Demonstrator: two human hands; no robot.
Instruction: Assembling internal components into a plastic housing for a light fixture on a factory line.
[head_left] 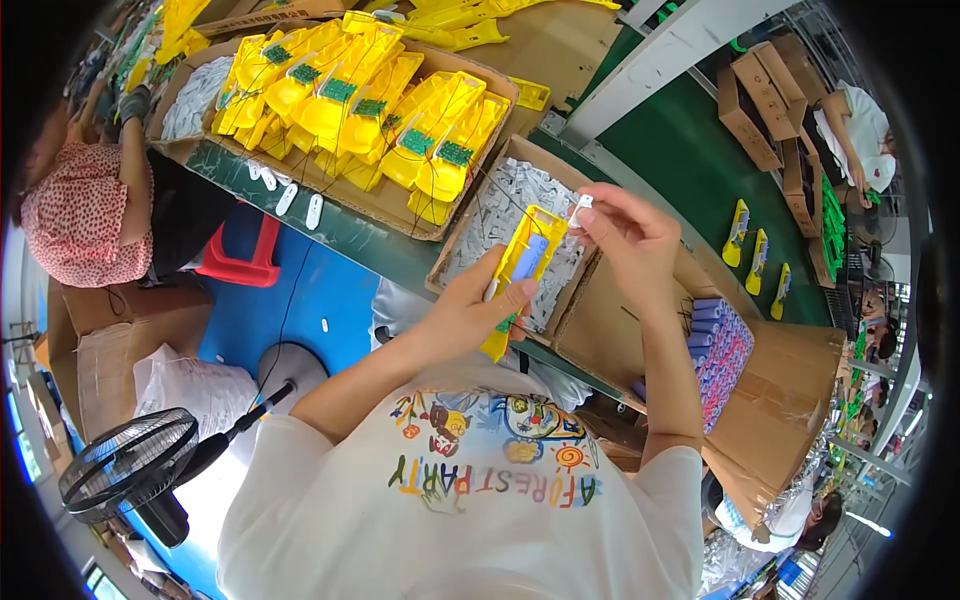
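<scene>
My left hand (468, 312) grips a long yellow plastic housing (543, 222), tilted over a cardboard box (548, 157) of small white plastic parts. Inside the housing lies a blue-purple cylindrical battery (529, 258), and a bit of green board shows near its lower end. Between the thumb and fingers of my right hand (640, 238) is a small white plastic piece (580, 206), held at the housing's upper end. I cannot tell whether the piece touches the housing.
Left of the parts stands a carton (385, 222) of yellow housings with green boards and black wires. Wrapped batteries (718, 365) fill a box at right. Several yellow housings (757, 262) lie on the green surface beyond. A fan (130, 465), red stool (240, 255) and co-worker (90, 215) are at left.
</scene>
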